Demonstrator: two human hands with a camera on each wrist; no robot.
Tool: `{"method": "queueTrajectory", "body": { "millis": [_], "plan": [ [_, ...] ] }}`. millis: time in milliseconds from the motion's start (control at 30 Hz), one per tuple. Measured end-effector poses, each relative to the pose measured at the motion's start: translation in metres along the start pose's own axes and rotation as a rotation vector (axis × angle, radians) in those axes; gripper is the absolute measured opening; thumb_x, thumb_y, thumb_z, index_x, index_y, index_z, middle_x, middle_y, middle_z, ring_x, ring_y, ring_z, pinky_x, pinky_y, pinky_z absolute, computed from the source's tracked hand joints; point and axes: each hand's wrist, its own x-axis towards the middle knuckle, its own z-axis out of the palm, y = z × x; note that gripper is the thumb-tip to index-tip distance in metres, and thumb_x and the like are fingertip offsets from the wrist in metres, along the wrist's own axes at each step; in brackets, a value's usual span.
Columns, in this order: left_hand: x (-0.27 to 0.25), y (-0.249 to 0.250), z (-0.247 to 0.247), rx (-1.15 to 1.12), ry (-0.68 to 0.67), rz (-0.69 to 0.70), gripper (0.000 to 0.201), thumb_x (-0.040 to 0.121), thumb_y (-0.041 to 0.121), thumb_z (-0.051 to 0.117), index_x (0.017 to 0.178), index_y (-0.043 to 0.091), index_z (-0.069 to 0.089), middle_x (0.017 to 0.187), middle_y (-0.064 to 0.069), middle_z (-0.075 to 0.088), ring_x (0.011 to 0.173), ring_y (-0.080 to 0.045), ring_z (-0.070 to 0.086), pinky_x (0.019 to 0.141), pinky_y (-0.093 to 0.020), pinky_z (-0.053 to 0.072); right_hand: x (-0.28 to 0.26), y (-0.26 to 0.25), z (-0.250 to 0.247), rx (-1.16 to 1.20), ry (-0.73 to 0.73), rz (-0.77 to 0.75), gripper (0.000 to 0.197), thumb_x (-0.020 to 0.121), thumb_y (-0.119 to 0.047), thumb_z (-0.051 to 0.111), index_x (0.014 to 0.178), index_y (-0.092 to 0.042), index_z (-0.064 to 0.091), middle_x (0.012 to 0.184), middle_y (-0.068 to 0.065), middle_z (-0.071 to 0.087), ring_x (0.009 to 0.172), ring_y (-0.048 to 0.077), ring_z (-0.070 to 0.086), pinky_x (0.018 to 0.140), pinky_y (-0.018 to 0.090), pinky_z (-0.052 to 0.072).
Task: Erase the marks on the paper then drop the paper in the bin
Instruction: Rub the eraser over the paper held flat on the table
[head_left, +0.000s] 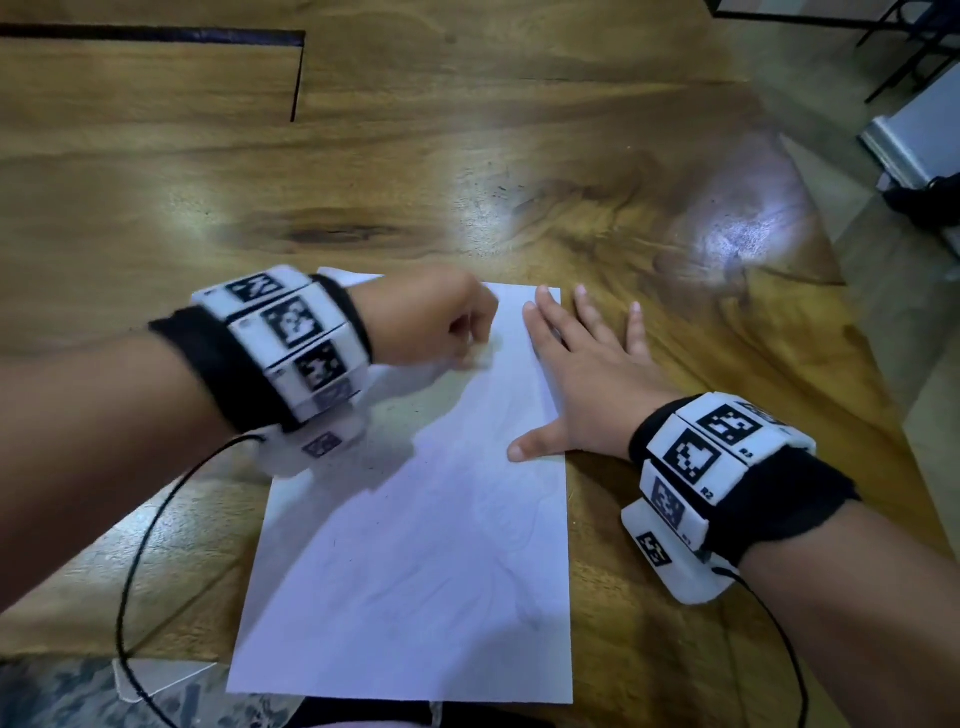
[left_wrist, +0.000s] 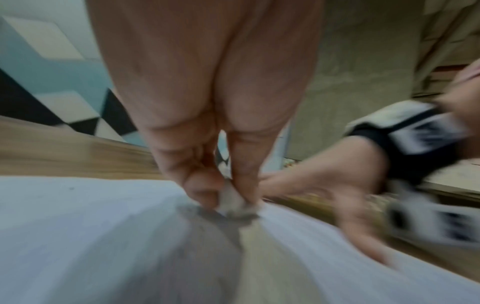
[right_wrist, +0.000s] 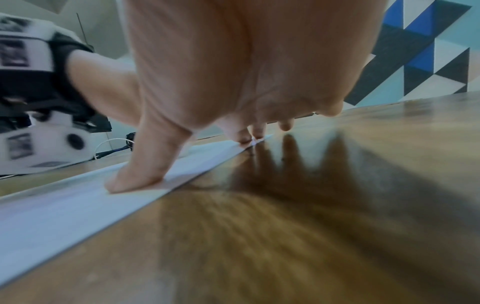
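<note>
A white sheet of paper (head_left: 415, 545) lies on the wooden table (head_left: 467, 156) in front of me, with faint pencil marks (head_left: 524, 608) near its lower part. My left hand (head_left: 447, 327) is over the sheet's far end and pinches a small whitish eraser (left_wrist: 231, 201) pressed against the paper (left_wrist: 78, 236); the picture is blurred by motion. My right hand (head_left: 582, 374) lies flat with spread fingers on the paper's right edge, thumb (right_wrist: 135, 179) and two fingertips on the sheet (right_wrist: 64, 216), the others on the wood. No bin shows.
The table's right edge (head_left: 831, 249) falls off to a grey floor with a dark chair frame (head_left: 904, 47) and a light box (head_left: 914, 145). Black cables (head_left: 135, 571) trail from both wristbands. A patterned wall (right_wrist: 415, 57) stands beyond the table.
</note>
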Motion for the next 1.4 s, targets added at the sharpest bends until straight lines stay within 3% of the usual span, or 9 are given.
{"method": "queueTrajectory", "body": {
  "millis": [133,367,533,733,833,1000,1200,1300,1400],
  "plan": [
    [0.022,0.017,0.004,-0.013,0.147,-0.028,0.012,0.076,0.012,0.064,0.088,0.01,0.062,0.074,0.002,0.053,0.073,-0.019,0.049,0.063,-0.022,0.031,0.0,-0.001,-0.001,-0.008,-0.012,0.001,0.132,0.058,-0.081,0.058,0.148,-0.022,-0.019,0.154,-0.008,-0.029,0.14,0.022,-0.031,0.109,0.063,-0.015],
    [-0.018,0.019,0.029,-0.028,-0.143,0.137,0.004,0.075,0.018,0.066,0.075,0.016,0.063,0.074,0.0,0.064,0.068,-0.017,0.053,0.058,-0.019,0.037,-0.001,0.0,-0.001,-0.002,-0.032,-0.005,0.135,0.058,-0.08,0.06,0.146,-0.019,-0.022,0.153,-0.006,-0.032,0.14,0.02,-0.032,0.109,0.063,-0.014],
    [0.018,0.017,0.01,-0.037,0.185,0.014,0.004,0.076,0.01,0.063,0.08,0.012,0.063,0.086,-0.006,0.067,0.073,-0.015,0.048,0.058,-0.02,0.029,-0.001,0.0,-0.001,-0.023,-0.042,-0.017,0.138,0.054,-0.083,0.058,0.146,-0.018,-0.023,0.152,-0.006,-0.033,0.139,0.019,-0.033,0.109,0.064,-0.013],
    [-0.03,0.018,0.036,-0.074,-0.103,0.177,0.012,0.079,0.02,0.062,0.071,0.01,0.059,0.074,-0.007,0.061,0.068,-0.023,0.052,0.06,-0.024,0.038,-0.002,0.0,-0.002,-0.008,-0.045,-0.015,0.139,0.054,-0.081,0.061,0.146,-0.018,-0.023,0.152,-0.005,-0.033,0.139,0.02,-0.033,0.109,0.063,-0.014],
    [-0.044,0.019,0.045,-0.037,-0.062,0.185,0.008,0.081,0.013,0.057,0.077,0.007,0.06,0.082,-0.009,0.058,0.074,-0.024,0.052,0.063,-0.027,0.035,-0.002,0.001,-0.003,-0.01,-0.052,-0.017,0.14,0.053,-0.081,0.061,0.146,-0.02,-0.024,0.152,-0.005,-0.035,0.138,0.019,-0.035,0.109,0.063,-0.015],
    [-0.048,0.023,0.051,-0.035,0.037,0.133,0.009,0.081,0.013,0.056,0.075,0.007,0.058,0.08,-0.006,0.055,0.069,-0.023,0.049,0.058,-0.027,0.032,-0.012,0.011,-0.005,-0.048,-0.07,-0.047,0.139,0.052,-0.078,0.065,0.146,-0.025,-0.023,0.151,-0.008,-0.035,0.138,0.015,-0.035,0.108,0.062,-0.018],
    [-0.014,0.011,0.018,-0.14,0.102,-0.057,0.004,0.072,0.013,0.068,0.071,0.017,0.065,0.07,0.003,0.061,0.067,-0.013,0.051,0.053,-0.005,0.033,-0.014,0.01,-0.004,-0.036,-0.06,-0.039,0.14,0.052,-0.076,0.067,0.146,-0.025,-0.022,0.152,-0.013,-0.032,0.138,0.013,-0.034,0.108,0.062,-0.018],
    [0.013,0.007,0.002,-0.148,0.29,-0.156,0.005,0.073,0.014,0.068,0.078,0.013,0.065,0.065,0.002,0.056,0.069,-0.017,0.049,0.06,-0.02,0.039,-0.014,0.01,-0.003,-0.033,-0.055,-0.034,0.141,0.05,-0.076,0.068,0.146,-0.025,-0.022,0.152,-0.013,-0.031,0.138,0.013,-0.034,0.108,0.061,-0.018],
    [0.017,0.023,0.01,-0.148,0.241,-0.114,0.006,0.075,0.011,0.062,0.081,0.012,0.062,0.065,0.004,0.051,0.07,-0.016,0.047,0.062,-0.022,0.035,-0.013,0.01,-0.003,-0.012,-0.048,-0.03,0.143,0.048,-0.076,0.069,0.146,-0.026,-0.023,0.153,-0.014,-0.029,0.138,0.014,-0.033,0.109,0.061,-0.018]
  ]
}}
